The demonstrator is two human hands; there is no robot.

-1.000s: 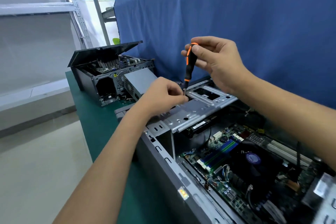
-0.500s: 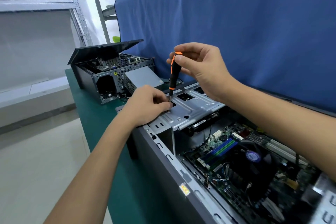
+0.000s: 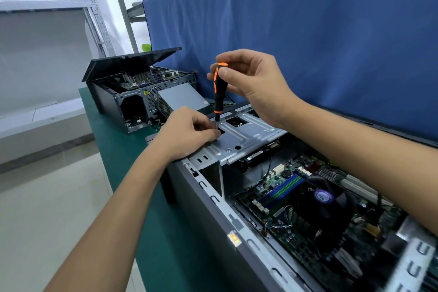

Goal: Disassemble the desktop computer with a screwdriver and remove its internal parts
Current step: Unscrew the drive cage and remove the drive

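Single wide-angle view from head height, aimed forward and down. Close over the open desktop case (image 3: pixel 208 220), motherboard (image 3: pixel 296 216) filling the lower right, facing along the green bench (image 3: pixel 118 144) toward the blue curtain (image 3: pixel 308 31).

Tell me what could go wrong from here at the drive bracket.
1. The left hand pinches right at the screwdriver tip; a slip could jab those fingers.
2. Whatever comes loose might roll off the drive bracket onto the open motherboard below.
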